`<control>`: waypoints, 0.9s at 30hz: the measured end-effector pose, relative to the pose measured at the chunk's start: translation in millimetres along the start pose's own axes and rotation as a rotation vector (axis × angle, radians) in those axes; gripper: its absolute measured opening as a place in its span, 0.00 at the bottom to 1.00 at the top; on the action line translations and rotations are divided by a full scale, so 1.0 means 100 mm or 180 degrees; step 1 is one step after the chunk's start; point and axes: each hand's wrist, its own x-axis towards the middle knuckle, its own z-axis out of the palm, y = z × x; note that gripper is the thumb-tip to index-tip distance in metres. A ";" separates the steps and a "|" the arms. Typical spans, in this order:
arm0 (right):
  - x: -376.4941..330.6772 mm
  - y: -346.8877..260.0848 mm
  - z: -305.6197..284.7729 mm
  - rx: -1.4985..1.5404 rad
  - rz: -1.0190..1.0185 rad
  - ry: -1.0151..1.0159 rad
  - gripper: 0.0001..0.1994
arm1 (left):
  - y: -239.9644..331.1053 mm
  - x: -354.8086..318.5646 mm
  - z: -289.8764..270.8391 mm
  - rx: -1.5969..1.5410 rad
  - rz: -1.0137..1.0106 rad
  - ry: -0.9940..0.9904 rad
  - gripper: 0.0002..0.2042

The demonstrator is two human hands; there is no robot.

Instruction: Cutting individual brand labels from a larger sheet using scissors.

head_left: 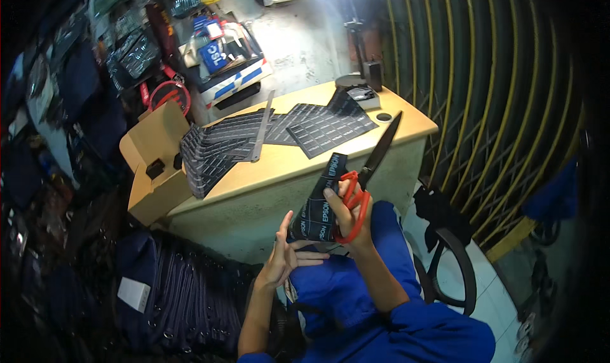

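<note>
The right hand [349,218] is closed around red-handled scissors [380,152] and a dark printed strip [316,209], its fingers partly hidden. The left hand [278,266] is open beside the strip; contact is unclear.

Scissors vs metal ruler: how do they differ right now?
- Place: the scissors are in the right hand; the ruler lies across dark printed sheets on the desk.
- Colour: the scissors have red handles and dark blades; the ruler is silvery grey.
- Shape: the scissors widen into looped handles; the ruler is a straight flat strip.
Shared: the ruler and the scissors' blades are both long and narrow.
</note>
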 end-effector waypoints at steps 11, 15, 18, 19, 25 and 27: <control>-0.11 -0.25 0.00 0.0783 0.0894 -0.0159 0.11 | 0.21 0.29 -0.27 -0.1588 0.1466 0.1093 0.25; -0.08 -0.33 -0.02 0.0796 0.1005 -0.0390 0.10 | 0.38 0.19 -0.31 -0.1174 0.1922 0.1398 0.29; -0.07 -0.34 -0.10 0.0869 0.0860 -0.0686 0.10 | 0.51 0.05 -0.26 -0.0816 0.2180 0.1310 0.31; -0.07 -0.34 -0.13 0.0880 0.0857 -0.0700 0.10 | 0.53 0.00 -0.26 -0.0772 0.2145 0.1283 0.34; -0.07 -0.37 -0.21 0.0601 0.0887 -0.0891 0.11 | 0.66 -0.16 -0.25 0.0321 0.2531 0.1336 0.35; -0.06 -0.38 -0.22 0.0473 0.0880 -0.0960 0.11 | 0.69 -0.19 -0.28 0.0929 0.2746 0.1367 0.32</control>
